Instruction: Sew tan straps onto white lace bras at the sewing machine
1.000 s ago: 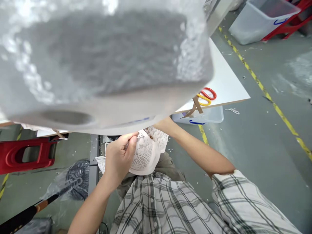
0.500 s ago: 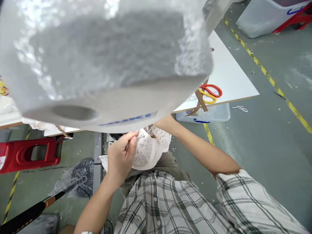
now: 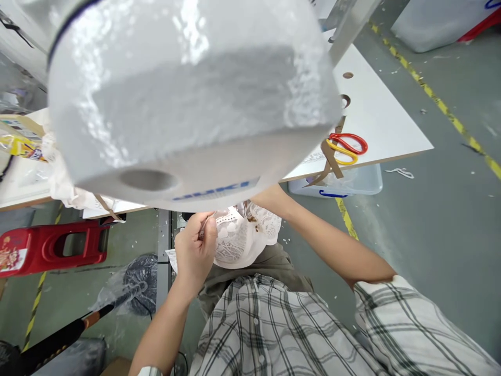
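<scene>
A white lace bra (image 3: 235, 243) hangs over my lap below the sewing machine head (image 3: 203, 104), its cups and a dotted edge showing. My left hand (image 3: 197, 245) pinches the left edge of the bra between thumb and curled fingers. On the other side, my right hand (image 3: 269, 198) reaches in under the machine head near the top of the bra. Its fingers are hidden behind the machine. The needle area is also out of sight, though a bit of metal shows beside the lace.
Scissors (image 3: 346, 149) with red and yellow handles lie on the white table (image 3: 376, 109), by a brown strip (image 3: 330, 156). Below is a clear plastic bin (image 3: 368, 180). At left are a red stool (image 3: 50, 248), a grey table leg (image 3: 163, 250) and white fabric (image 3: 62, 180).
The whole view has shifted, so the machine and table sit slightly farther right. My left hand keeps its pinch on the bra, and more of the dotted edge shows.
</scene>
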Demonstrator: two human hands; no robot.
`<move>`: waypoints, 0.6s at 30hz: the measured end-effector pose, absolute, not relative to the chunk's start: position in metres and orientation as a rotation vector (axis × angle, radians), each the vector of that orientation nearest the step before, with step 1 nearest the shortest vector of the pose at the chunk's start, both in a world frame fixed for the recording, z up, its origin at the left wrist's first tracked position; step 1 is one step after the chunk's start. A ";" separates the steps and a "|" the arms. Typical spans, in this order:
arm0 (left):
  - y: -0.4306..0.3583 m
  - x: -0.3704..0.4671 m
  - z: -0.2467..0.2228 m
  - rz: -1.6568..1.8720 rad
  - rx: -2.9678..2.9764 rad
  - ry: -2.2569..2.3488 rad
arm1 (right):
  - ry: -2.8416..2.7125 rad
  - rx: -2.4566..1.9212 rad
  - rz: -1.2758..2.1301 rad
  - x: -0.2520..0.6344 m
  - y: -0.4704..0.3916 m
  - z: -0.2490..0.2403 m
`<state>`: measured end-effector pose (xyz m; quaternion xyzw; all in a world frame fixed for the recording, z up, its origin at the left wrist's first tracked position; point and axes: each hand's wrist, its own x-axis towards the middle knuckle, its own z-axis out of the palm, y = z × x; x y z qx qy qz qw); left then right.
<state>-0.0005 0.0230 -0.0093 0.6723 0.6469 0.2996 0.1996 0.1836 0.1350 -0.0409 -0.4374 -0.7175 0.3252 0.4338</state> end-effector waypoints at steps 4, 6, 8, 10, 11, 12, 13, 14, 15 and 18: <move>0.024 0.000 -0.013 0.859 1.884 1.803 | -1.731 -1.089 0.825 0.181 0.134 -0.041; 0.023 0.003 -0.014 0.871 1.877 1.801 | -1.724 -1.086 0.832 0.182 0.132 -0.041; 0.021 0.004 -0.015 0.863 1.890 1.782 | -1.725 -1.084 0.863 0.185 0.129 -0.040; 0.017 0.005 -0.017 0.835 1.972 1.726 | -1.743 -1.069 0.876 0.190 0.127 -0.040; 0.015 0.006 -0.018 0.839 2.049 1.701 | -1.755 -1.059 0.879 0.192 0.126 -0.040; 0.014 0.006 -0.020 0.862 2.142 1.700 | -1.765 -1.051 0.882 0.195 0.125 -0.040; 0.012 0.007 -0.021 0.904 2.239 1.725 | -1.775 -1.044 0.881 0.196 0.125 -0.039; 0.011 0.009 -0.023 0.962 2.331 1.766 | -1.782 -1.042 0.879 0.197 0.125 -0.039; 0.010 0.011 -0.024 1.012 2.411 1.799 | -1.790 -1.049 0.875 0.197 0.125 -0.040; 0.008 0.021 -0.025 0.980 2.562 1.762 | -1.804 -1.089 0.839 0.195 0.126 -0.040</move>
